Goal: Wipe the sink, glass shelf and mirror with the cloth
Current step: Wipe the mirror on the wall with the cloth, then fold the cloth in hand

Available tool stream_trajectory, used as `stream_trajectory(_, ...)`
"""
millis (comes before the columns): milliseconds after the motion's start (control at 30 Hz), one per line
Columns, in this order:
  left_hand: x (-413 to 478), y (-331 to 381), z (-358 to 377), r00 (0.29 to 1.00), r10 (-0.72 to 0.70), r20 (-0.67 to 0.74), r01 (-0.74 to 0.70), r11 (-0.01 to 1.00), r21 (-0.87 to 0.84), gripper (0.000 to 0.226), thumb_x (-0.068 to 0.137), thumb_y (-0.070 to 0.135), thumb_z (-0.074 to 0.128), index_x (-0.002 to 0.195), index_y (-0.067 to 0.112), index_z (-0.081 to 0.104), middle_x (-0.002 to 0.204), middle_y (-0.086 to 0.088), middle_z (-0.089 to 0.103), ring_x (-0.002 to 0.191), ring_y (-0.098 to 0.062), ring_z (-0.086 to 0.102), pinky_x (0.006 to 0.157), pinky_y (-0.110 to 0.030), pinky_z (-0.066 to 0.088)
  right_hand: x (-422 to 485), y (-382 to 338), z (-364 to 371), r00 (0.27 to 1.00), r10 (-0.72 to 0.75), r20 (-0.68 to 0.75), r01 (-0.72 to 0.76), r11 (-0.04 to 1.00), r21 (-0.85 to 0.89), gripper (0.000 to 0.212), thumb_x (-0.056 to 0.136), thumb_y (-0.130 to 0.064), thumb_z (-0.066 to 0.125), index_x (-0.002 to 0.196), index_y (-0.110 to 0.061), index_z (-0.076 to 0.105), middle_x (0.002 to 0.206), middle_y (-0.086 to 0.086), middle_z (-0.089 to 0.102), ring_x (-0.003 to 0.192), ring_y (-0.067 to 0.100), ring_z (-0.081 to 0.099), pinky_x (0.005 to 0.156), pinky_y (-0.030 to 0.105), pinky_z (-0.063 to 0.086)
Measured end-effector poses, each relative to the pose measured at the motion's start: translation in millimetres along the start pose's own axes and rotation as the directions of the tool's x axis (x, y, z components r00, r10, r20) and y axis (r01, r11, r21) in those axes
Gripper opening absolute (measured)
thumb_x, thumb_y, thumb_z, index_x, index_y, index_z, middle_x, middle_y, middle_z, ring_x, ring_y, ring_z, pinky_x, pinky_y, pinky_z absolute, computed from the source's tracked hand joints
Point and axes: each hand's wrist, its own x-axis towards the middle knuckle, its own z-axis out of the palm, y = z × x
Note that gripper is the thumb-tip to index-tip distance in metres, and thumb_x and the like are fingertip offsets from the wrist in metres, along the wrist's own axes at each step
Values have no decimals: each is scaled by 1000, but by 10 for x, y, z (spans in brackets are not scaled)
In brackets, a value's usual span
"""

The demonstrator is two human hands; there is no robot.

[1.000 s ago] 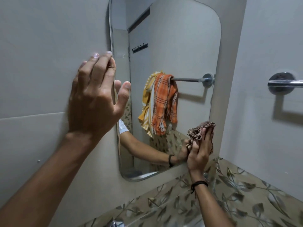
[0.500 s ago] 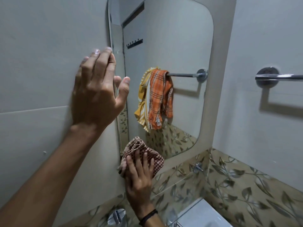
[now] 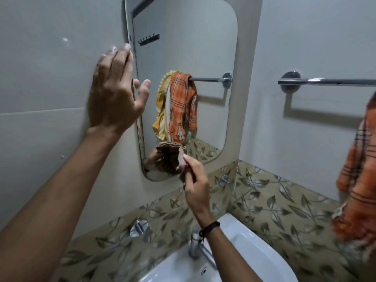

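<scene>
The right hand (image 3: 193,180), low in the centre of the frame, pinched the bunched cloth (image 3: 180,159) between thumb and fingers at the lower left corner of the mirror (image 3: 183,47) — most of the glass, its long axis upright, lay above and to the right. The left hand (image 3: 114,92) was spread on the wall by the mirror's left edge — farther from the cloth.

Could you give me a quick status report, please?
Left hand flat on wall beside mirror. Right hand pinching cloth at mirror's lower edge. Nothing in the way.
</scene>
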Motion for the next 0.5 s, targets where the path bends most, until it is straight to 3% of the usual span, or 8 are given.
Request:
stream_trajectory(100,-46,95,-128,996,-81,48,88,979,-184,64,103,41,49,152,0,41,162,-13,34,148,-32,31,124,-34,20,93,-71,-152,939,333,-82,-324,940,104,36,101,-5,53,129,-22,66,128,3,56,116,-1,55,101,12,41)
stream_trajectory(167,-189,238,-226,991,-107,75,125,950,-288,62,101,36,54,151,2,44,160,-14,37,147,-30,32,122,-25,17,96,-25,-258,857,515,-28,-498,841,210,32,100,-12,56,123,-32,68,127,2,56,112,7,60,104,27,48)
stream_trajectory(233,-409,448,-319,987,-94,130,138,916,-377,56,99,32,58,147,5,50,154,-12,44,142,-28,35,118,-21,21,61,-15,-379,763,643,56,-615,698,367,30,98,-12,58,119,-28,72,124,9,66,105,21,67,101,43,52)
stream_trajectory(333,-783,815,-392,937,-65,344,249,814,-525,50,97,31,59,143,10,56,148,-5,50,136,-19,39,108,-26,31,-15,-87,-623,648,741,176,-694,479,538,34,99,1,48,123,-12,68,111,20,73,86,30,70,81,45,57)
stream_trajectory(400,-1036,1056,-377,848,-44,528,388,730,-563,52,97,33,60,145,16,54,147,-1,51,134,-15,40,108,-30,33,-58,-106,-804,590,775,229,-752,422,507,33,99,3,46,124,-8,65,108,22,73,84,31,72,74,41,59)
stream_trajectory(500,-1408,1357,-277,608,26,793,638,578,-509,63,92,26,72,150,22,49,151,2,47,137,-15,42,110,-32,34,-167,-107,-1072,507,801,320,-837,368,406,35,97,2,50,129,-6,62,113,25,71,93,35,71,83,46,57)
